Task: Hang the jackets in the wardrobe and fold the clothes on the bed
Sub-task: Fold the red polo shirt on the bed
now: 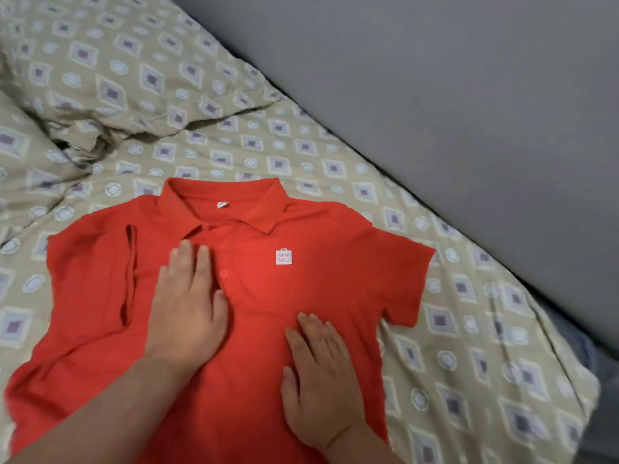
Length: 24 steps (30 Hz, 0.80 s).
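Both palms are down on the red polo shirt (301,289). It lies face up on the bed sheet (469,346), collar (227,199) at the far end, hem off the near edge of view.

Your left hand (187,306) is flat on the chest just left of the button placket (222,272), fingers straight and pressed close together. Your right hand (321,380) sits nearer, on the right side of the body, fingers straight and a bit spread, thumb out. Neither hand is pinching anything. Looks like smoothing and pinning the cloth so it won't slide on the soft bed before a fold.

The left sleeve (87,262) seems turned in over the body, its hem edge showing as a ridge. The right sleeve (405,279) lies out flat toward the wall (469,95). So I'd say the fold is barely begun, w/ the right side prob next.

The white logo patch (283,256) faces up, i.e. the front is on top. The pillow (100,72) is far left, well apart from the shirt, so no obstruction.

Containers: none in view. There's no wardrobe, basket or drawer, and no jackets or hangers visible either. The shirt is the only garment seen.
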{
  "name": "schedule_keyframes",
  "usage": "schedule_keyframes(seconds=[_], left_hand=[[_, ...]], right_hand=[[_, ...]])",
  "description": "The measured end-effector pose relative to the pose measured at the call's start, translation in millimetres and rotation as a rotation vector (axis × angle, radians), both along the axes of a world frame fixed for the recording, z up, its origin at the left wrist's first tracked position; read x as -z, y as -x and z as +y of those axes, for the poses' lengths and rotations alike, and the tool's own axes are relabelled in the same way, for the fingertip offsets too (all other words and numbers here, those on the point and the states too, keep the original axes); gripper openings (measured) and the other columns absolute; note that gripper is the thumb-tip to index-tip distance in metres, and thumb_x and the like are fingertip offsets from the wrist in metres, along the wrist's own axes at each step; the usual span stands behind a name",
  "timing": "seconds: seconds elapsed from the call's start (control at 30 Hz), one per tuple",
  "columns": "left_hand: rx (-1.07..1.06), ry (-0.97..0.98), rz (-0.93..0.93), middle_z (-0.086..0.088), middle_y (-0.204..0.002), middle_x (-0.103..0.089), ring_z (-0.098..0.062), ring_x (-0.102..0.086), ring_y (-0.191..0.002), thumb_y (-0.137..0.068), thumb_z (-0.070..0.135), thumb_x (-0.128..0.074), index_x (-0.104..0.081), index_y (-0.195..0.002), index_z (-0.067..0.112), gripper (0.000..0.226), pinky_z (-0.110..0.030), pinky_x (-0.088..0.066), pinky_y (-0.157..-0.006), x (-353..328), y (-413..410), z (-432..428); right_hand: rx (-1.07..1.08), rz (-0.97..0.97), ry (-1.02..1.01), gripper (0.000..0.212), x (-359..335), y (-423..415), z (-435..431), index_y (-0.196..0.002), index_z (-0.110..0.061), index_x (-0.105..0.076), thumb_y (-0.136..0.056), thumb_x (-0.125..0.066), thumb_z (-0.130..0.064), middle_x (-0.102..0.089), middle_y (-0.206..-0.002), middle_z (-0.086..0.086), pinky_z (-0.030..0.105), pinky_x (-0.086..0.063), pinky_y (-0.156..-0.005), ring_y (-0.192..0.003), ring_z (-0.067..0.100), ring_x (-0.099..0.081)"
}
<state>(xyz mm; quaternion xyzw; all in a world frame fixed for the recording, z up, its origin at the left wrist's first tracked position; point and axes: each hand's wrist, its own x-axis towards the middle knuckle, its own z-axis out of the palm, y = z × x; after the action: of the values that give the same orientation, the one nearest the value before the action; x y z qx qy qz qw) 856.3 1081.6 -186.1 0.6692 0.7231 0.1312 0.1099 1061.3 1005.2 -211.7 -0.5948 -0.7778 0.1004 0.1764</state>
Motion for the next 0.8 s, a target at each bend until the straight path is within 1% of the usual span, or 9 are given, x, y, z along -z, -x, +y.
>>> schedule_keyframes(seconds=[0.1,0.2,0.3,0.37,0.43,0.53,0.6,0.7,0.8], left_hand=[[0.175,-0.078,-0.196,-0.015,-0.163,-0.015,-0.022,-0.007,-0.151,-0.092,0.026,-0.043,-0.031,-0.153,0.004,0.065,-0.039,-0.009,-0.123,-3.9,-88.7,24.7],[0.306,-0.025,-0.305,-0.007,-0.165,-0.014,-0.014,-0.002,-0.151,-0.098,0.020,-0.050,-0.028,-0.155,0.010,0.062,-0.034,-0.009,-0.124,-0.5,-145.4,52.6],[0.454,0.051,-0.038,-0.007,-0.166,-0.011,-0.022,-0.003,-0.154,-0.099,0.038,-0.037,-0.022,-0.157,0.017,0.063,-0.037,0.000,-0.124,17.0,-178.5,57.5],[0.465,0.073,0.115,-0.009,-0.165,-0.014,-0.025,-0.007,-0.153,-0.094,0.051,-0.024,-0.025,-0.156,0.020,0.070,-0.044,-0.002,-0.124,23.7,-184.2,53.7],[0.464,0.097,0.152,-0.011,-0.164,-0.018,-0.027,-0.012,-0.153,-0.089,0.060,-0.025,-0.029,-0.155,0.020,0.077,-0.048,-0.007,-0.123,26.8,-184.6,52.6],[0.479,0.109,0.173,-0.013,-0.163,-0.021,-0.029,-0.016,-0.152,-0.087,0.065,-0.030,-0.031,-0.154,0.018,0.082,-0.050,-0.011,-0.121,26.6,-184.1,53.8],[0.488,0.114,0.155,-0.014,-0.161,-0.025,-0.030,-0.020,-0.150,-0.090,0.060,-0.031,-0.034,-0.153,0.017,0.076,-0.049,-0.013,-0.119,24.0,-184.2,54.4],[0.506,0.107,0.086,-0.012,-0.161,-0.024,-0.028,-0.020,-0.150,-0.095,0.048,-0.028,-0.031,-0.154,0.017,0.067,-0.047,-0.011,-0.118,24.7,-178.6,54.4],[0.487,0.106,-0.020,-0.004,-0.164,-0.010,-0.021,-0.007,-0.152,-0.095,0.045,-0.021,-0.011,-0.156,0.019,0.067,-0.040,-0.003,-0.122,24.6,-175.9,56.1]], right_hand=[[0.246,0.330,-0.110,0.038,1.1,-9.2,-5.2,-0.105,-0.011,-0.073,-0.077,-0.051,-0.021,-0.067,-0.123,0.006,0.036,-0.044,-0.100,-0.117,0.016,-0.059],[0.675,0.637,-0.181,0.023,-6.8,-43.3,-0.1,-0.094,-0.020,-0.068,-0.078,-0.054,-0.011,-0.067,-0.103,-0.002,0.029,-0.049,-0.083,-0.098,0.012,-0.061],[1.063,0.788,0.044,0.023,-16.0,-99.5,26.7,-0.104,-0.021,-0.062,-0.086,-0.067,-0.007,-0.064,-0.101,0.000,0.013,-0.043,-0.074,-0.088,0.011,-0.063],[1.081,0.888,0.211,0.020,-21.7,-120.7,52.7,-0.109,-0.021,-0.062,-0.090,-0.067,-0.018,-0.065,-0.100,-0.005,0.006,-0.042,-0.069,-0.085,-0.002,-0.062],[1.020,0.960,0.270,0.001,-29.1,-126.0,75.7,-0.093,-0.028,-0.063,-0.093,-0.063,-0.029,-0.067,-0.091,-0.014,0.007,-0.042,-0.066,-0.078,-0.008,-0.063],[0.884,1.007,0.365,0.022,-37.1,-121.7,99.3,-0.093,-0.030,-0.068,-0.097,-0.053,-0.045,-0.072,-0.088,-0.017,0.019,-0.048,-0.071,-0.080,-0.008,-0.065],[0.843,1.071,0.455,0.022,-39.0,-118.0,106.3,-0.112,-0.032,-0.066,-0.093,-0.058,-0.039,-0.073,-0.101,-0.015,0.029,-0.055,-0.081,-0.089,-0.002,-0.068],[0.754,0.997,0.559,0.064,-36.6,-115.2,106.9,-0.138,-0.042,-0.046,-0.084,-0.062,-0.013,-0.067,-0.119,-0.015,0.040,-0.057,-0.091,-0.100,0.005,-0.068],[0.751,0.989,0.486,0.069,-37.9,-115.9,106.6,-0.139,-0.039,-0.048,-0.082,-0.052,0.000,-0.067,-0.121,-0.009,0.043,-0.058,-0.090,-0.103,0.010,-0.068]])
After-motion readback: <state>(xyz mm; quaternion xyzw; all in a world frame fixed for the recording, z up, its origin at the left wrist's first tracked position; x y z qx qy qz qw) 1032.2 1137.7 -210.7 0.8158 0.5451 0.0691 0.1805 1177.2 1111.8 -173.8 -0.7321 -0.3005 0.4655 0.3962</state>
